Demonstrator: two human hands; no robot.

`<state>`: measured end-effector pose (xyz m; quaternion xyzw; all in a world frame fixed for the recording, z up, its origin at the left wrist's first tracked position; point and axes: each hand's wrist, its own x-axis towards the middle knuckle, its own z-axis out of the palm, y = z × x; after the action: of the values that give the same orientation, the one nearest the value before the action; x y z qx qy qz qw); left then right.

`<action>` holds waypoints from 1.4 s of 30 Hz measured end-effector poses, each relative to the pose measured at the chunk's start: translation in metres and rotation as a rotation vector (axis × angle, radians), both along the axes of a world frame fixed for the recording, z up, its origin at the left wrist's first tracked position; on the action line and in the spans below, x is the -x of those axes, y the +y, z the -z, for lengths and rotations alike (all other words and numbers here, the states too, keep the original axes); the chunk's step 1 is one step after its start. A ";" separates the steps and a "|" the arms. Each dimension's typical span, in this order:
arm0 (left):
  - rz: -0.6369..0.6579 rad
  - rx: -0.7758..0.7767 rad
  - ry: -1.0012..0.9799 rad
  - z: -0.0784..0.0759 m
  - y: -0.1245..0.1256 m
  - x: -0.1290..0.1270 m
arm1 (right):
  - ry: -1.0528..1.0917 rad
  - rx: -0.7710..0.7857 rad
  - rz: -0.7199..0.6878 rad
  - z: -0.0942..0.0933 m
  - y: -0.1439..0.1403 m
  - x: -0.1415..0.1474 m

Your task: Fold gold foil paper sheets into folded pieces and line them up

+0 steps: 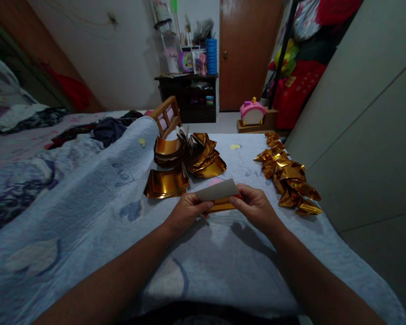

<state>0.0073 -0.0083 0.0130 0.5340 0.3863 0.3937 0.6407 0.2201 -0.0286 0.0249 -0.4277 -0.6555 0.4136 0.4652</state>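
My left hand [187, 210] and my right hand [254, 206] both pinch one sheet of gold foil paper [218, 192] just above the blue bedspread [98, 203]. The sheet's pale back faces up and a gold strip shows under it between my fingers. Just beyond my hands lies a curled stack of flat gold sheets [184, 162]. To the right of my right hand runs a row of folded gold paper pieces [287, 174].
A grey wardrobe wall [362, 113] rises along the right edge of the bed. Rumpled clothes [101, 128] and bedding lie to the left. A wooden chair back [167, 115], a dark shelf unit [192, 97], a pink toy [252, 112] and a door [245, 49] stand beyond.
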 end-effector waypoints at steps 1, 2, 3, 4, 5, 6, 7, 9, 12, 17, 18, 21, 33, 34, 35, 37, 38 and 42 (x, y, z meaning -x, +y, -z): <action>-0.003 -0.010 0.007 -0.001 0.000 0.000 | -0.001 0.009 0.002 0.000 0.000 -0.001; -0.008 -0.025 0.016 -0.001 0.000 0.000 | -0.004 0.023 0.005 0.000 0.000 -0.001; -0.015 -0.042 0.030 -0.001 0.000 0.001 | -0.008 0.044 0.006 0.000 0.001 -0.002; -0.024 -0.058 0.047 -0.001 0.000 0.001 | -0.015 0.072 0.004 0.000 0.002 -0.003; -0.034 -0.075 0.067 0.000 0.000 0.002 | -0.024 0.104 0.000 0.001 0.003 -0.004; -0.046 -0.093 0.088 0.001 0.000 0.003 | -0.036 0.139 -0.007 0.001 0.005 -0.005; -0.057 -0.111 0.111 0.002 0.000 0.004 | -0.048 0.171 -0.015 0.002 0.006 -0.006; -0.074 -0.147 0.158 0.003 -0.001 0.006 | -0.057 0.227 -0.027 0.003 0.008 -0.007; -0.075 -0.170 0.139 0.001 -0.002 0.006 | -0.011 0.266 -0.042 0.003 0.010 -0.006; -0.118 -0.123 -0.016 -0.001 -0.005 0.002 | 0.118 0.290 -0.024 0.010 0.011 -0.002; -0.166 -0.130 -0.008 -0.001 -0.005 0.002 | 0.128 0.298 -0.020 0.012 0.011 -0.002; -0.256 -0.217 0.082 0.003 -0.005 0.003 | 0.139 0.322 -0.012 0.018 0.012 -0.002; -0.276 -0.462 0.255 -0.004 -0.010 0.004 | 0.194 0.380 -0.017 0.017 0.011 0.002; -0.272 -0.452 0.255 -0.005 -0.010 0.004 | 0.190 0.378 -0.016 0.017 0.011 0.002; -0.271 -0.439 0.252 -0.005 -0.010 0.005 | 0.183 0.372 -0.016 0.017 0.011 0.002; -0.272 -0.407 0.251 -0.005 -0.010 0.006 | 0.160 0.355 -0.019 0.016 0.011 0.001; -0.274 -0.390 0.251 -0.005 -0.009 0.006 | 0.141 0.347 -0.022 0.016 0.012 0.001; -0.254 -0.308 0.232 -0.002 -0.005 0.005 | 0.069 0.305 -0.014 0.017 0.013 -0.002</action>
<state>0.0028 -0.0129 0.0154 0.6145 0.4568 0.4614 0.4481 0.2218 -0.0153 0.0083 -0.4743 -0.5718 0.5259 0.4141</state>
